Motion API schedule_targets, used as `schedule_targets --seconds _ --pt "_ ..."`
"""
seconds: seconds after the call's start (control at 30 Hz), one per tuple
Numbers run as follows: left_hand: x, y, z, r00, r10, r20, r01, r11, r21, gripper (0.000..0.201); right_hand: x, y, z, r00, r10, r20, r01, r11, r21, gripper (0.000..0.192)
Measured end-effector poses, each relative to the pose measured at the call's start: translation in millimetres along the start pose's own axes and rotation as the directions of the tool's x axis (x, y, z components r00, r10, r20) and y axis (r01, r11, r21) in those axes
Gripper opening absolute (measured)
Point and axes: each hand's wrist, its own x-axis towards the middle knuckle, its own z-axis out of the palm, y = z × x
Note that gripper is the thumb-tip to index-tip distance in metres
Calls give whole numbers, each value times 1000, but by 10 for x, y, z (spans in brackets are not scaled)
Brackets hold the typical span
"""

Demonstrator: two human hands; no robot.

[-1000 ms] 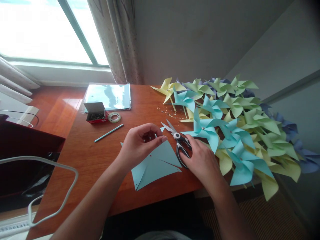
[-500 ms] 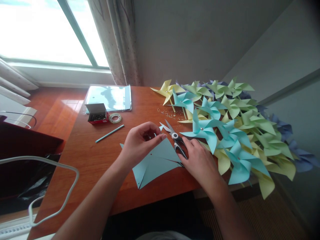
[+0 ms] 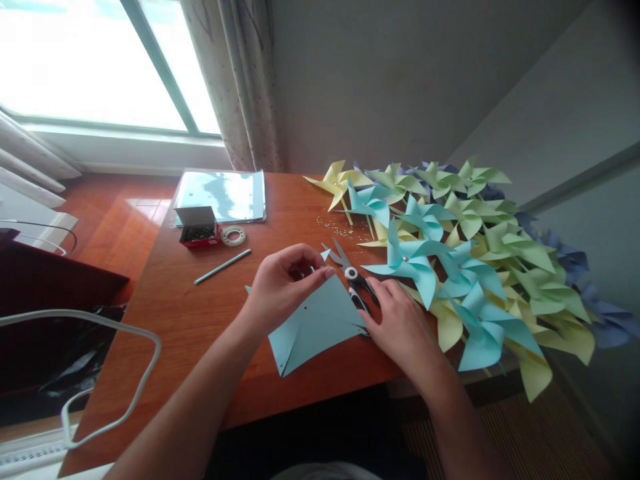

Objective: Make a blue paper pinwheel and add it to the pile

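My left hand (image 3: 291, 279) is closed in a pinch at the far edge of a light blue sheet of paper (image 3: 313, 328). The sheet has slits running in from its corners and small holes punched in it. Part of the paper under the fingers is hidden. My right hand (image 3: 400, 313) has its fingers around the handles of a pair of scissors (image 3: 352, 273), whose blades are parted and point away from me. A small blue paper tip (image 3: 325, 255) shows between the left fingertips and the blades.
Many finished paper pinwheels (image 3: 404, 259) crowd the table's right side. Tiny beads (image 3: 343, 228) lie scattered beyond the scissors. A pale blue stick (image 3: 222, 267), an opened red box (image 3: 199, 233), a ring-shaped roll (image 3: 233, 235) and a plastic-wrapped paper pack (image 3: 220, 195) are at left.
The view has shifted slightly, so everything sits a little further right. Both hands, the paper and the scissors keep almost the same places relative to each other.
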Motion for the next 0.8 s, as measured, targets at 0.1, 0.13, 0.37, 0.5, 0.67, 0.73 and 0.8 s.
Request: schedule_targets --seconds 0.1,0.13,0.37,0.5,0.67,0.73,0.8 --pt "2 -24 -6 1000 -4 2 4 1000 7 26 0 15 25 1000 14 -27 -14 1000 8 51" --pt "3 -29 -8 1000 -3 0 3 1000 10 26 -3 24 36 999 12 -44 -11 1000 8 49" --pt "9 -19 3 1000 -3 -13 4 999 36 27 -23 13 -98 958 -47 -282 96 982 164 29" --pt "18 -23 7 1000 -5 -22 6 999 38 26 131 -172 -260 961 -102 -256 235 789 567 28" --pt "41 -53 -10 999 -16 -46 16 1000 7 24 419 -345 -151 981 -146 -128 187 531 826 26" --pt "47 -64 -22 999 -8 -48 8 1000 10 23 485 -347 -51 988 -119 -97 141 454 880 22" --pt "48 -76 -31 999 4 -45 -2 999 38 22 514 -326 39 992 -104 -71 106 378 920 21"
